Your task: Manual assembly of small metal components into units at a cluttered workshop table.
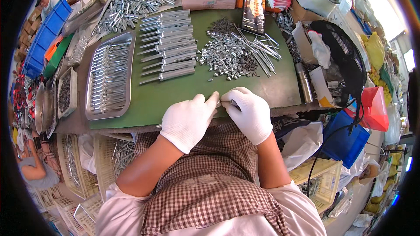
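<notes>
Both my hands wear white knit gloves and meet at the near edge of the green mat [153, 105]. My left hand [187, 121] is closed around a thin metal rod [159, 126], whose end pokes out beside the palm; the rest is hidden. Fingertips pinched, my right hand [249, 116] touches the left fingertips and has a small dark metal piece [235, 104] between thumb and fingers. Beyond them lie a heap of small silver metal nuts [223, 52], several long thin rods [262, 57] and a row of metal tubes with rods [168, 54].
A metal tray [89, 105] of rod assemblies stands at left, near a pile of metal sleeves [140, 2]. At the back are a pink box [208, 2] of small parts and a dark screwdriver-bit case [253, 11]. A black mesh cap [343, 46] lies at right.
</notes>
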The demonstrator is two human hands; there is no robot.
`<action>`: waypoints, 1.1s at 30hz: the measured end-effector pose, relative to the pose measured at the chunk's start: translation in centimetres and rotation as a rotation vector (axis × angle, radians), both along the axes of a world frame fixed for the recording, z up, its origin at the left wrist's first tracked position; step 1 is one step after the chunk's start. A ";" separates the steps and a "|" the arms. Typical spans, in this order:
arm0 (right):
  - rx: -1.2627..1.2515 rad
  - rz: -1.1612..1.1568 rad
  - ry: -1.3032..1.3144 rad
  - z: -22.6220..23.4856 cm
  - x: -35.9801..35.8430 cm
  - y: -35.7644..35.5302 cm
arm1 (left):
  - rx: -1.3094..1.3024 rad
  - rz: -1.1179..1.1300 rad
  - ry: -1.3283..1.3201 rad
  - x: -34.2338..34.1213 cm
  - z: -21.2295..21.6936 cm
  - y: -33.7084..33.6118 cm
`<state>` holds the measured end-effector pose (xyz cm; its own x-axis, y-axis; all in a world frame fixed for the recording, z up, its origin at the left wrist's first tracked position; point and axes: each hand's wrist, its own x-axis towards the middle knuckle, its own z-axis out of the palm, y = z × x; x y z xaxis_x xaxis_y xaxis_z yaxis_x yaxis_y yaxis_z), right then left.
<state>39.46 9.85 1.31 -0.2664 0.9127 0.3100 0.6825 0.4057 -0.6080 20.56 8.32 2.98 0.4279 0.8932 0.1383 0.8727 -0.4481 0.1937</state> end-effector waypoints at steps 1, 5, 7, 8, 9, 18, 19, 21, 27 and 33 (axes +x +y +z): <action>-0.015 0.002 -0.023 0.1 0.0 -0.1 | 0.005 0.009 -0.005 0.0 0.0 -0.1; 0.124 0.029 -0.189 0.5 -1.0 -0.5 | 0.036 -0.002 -0.096 -0.5 0.0 0.0; 0.066 0.005 -0.071 0.2 -0.8 -0.4 | -0.006 -0.003 -0.053 -0.5 0.4 0.0; 0.069 0.005 -0.074 0.4 -0.8 -0.3 | -0.003 -0.003 -0.055 -0.4 0.6 -0.1; 0.004 0.002 -0.052 0.8 -0.7 -0.2 | 0.002 0.003 -0.059 -0.4 0.7 -0.1; -0.060 0.036 -0.320 2.3 -1.4 0.7 | 0.018 0.026 -0.064 -0.5 0.4 -0.6; -0.075 0.032 -0.330 2.2 -1.3 0.8 | -0.031 0.023 -0.032 -0.4 0.6 -0.5; -0.100 0.023 -0.284 2.6 -0.8 1.1 | -0.056 0.032 -0.028 -0.5 0.7 -0.2; -0.270 0.058 0.549 2.4 -0.5 2.4 | -0.087 0.029 0.007 -0.5 1.0 0.1; -0.505 0.216 1.649 0.5 -3.6 3.1 | -0.041 -0.007 0.012 -0.6 0.9 0.3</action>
